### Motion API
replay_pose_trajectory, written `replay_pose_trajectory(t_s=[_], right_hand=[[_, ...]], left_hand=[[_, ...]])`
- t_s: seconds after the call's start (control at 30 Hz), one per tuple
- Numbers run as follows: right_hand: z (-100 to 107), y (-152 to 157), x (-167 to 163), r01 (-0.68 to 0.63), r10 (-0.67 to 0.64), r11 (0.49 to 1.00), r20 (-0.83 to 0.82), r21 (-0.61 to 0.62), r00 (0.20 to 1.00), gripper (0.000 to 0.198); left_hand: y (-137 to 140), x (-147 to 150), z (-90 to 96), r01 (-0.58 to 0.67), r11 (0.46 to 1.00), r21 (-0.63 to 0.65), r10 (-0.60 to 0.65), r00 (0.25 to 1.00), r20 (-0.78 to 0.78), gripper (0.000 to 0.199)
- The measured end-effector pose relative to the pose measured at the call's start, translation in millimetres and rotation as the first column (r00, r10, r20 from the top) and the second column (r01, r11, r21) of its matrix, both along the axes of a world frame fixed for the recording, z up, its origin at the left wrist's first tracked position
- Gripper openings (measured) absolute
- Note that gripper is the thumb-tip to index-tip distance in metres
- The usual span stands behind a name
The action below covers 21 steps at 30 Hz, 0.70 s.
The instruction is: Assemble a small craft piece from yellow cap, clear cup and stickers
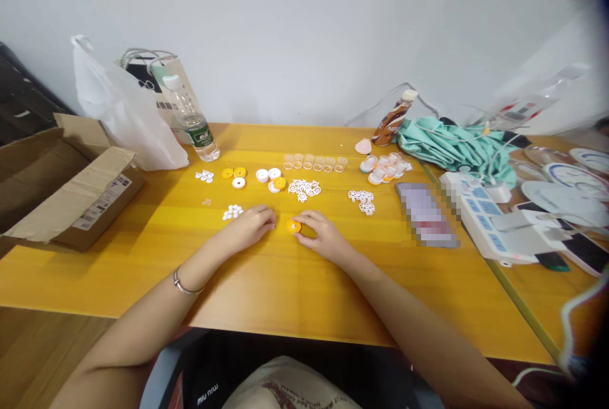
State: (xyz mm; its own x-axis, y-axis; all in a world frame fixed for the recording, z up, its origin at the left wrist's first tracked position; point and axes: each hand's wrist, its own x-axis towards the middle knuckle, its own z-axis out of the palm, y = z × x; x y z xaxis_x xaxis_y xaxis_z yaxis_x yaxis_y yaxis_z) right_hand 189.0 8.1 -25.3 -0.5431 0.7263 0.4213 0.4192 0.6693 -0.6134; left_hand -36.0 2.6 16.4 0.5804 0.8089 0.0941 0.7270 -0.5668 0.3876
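Observation:
My right hand [323, 234] pinches a small round orange disc-shaped part [291, 226] by its edge, low over the table. A small pale spot shows at the middle of the disc. To its left, my left hand [252, 226] has its fingers curled together; whatever they hold, if anything, is hidden. Behind the hands lie a pile of white toothed wheels [303, 189] and several white and yellow round caps [262, 175]. Small white rounded pieces [232, 212] sit beside my left wrist. Further right lies a smaller group of white openwork pieces [365, 207].
Clear little cups [309, 165] stand in a row at the back. Bagged round parts [384, 169], a phone [425, 214] and a power strip [485, 219] are to the right. A water bottle [200, 136] and a cardboard box [114, 196] stand left.

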Motion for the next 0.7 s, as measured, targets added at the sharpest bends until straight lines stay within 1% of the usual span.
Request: replay_pose_trajectory(t_s=[0.13,0.23,0.3,0.37,0.4,0.47,0.57,0.63,0.7], right_hand=[[-0.4,0.1,-0.8,0.011,-0.011,1.000,-0.002,-0.014,1.000,0.026],[-1.1,0.3,-1.8,0.033,-0.033,0.999,-0.006,-0.020,0.999,0.026],[-1.5,0.4,-2.2,0.044,-0.044,0.999,-0.008,-0.023,0.999,0.026],[-1.9,0.6,-2.4,0.042,-0.043,0.999,-0.012,-0.024,0.999,0.026],[-2.0,0.7,-2.4,0.038,-0.038,0.999,-0.013,-0.025,0.999,0.026],[-2.5,1.0,-2.2,0.028,-0.028,0.999,-0.017,-0.026,0.999,0.026],[-3.4,1.7,-2.0,0.020,-0.021,1.000,-0.027,-0.022,0.999,0.027],[-4.1,2.1,-1.9,0.018,-0.018,1.000,-0.034,-0.019,0.999,0.027],[-4.6,2.5,-2.0,0.016,-0.017,1.000,-0.037,-0.020,0.999,0.027]], left_hand=[[-2.3,4.5,1.6,0.047,0.996,0.082,-0.033,0.986,-0.161,0.021],[-4.2,8.5,0.2,0.043,0.990,0.131,-0.011,0.972,-0.236,0.023],[-4.9,11.4,-3.0,0.034,0.985,0.168,0.011,0.966,-0.259,0.023],[-5.1,13.7,-7.9,0.047,0.975,0.219,0.007,0.970,-0.241,0.023],[-5.0,14.7,-10.6,0.062,0.967,0.246,-0.010,0.978,-0.208,0.023],[-4.6,16.1,-15.9,0.110,0.952,0.286,-0.081,0.991,-0.111,0.023],[-4.2,18.2,-20.3,0.176,0.930,0.322,-0.186,0.982,0.000,0.025],[-4.2,19.4,-20.4,0.192,0.917,0.349,-0.202,0.979,-0.009,0.026],[-4.2,20.0,-19.1,0.198,0.907,0.372,-0.192,0.980,-0.054,0.028]])
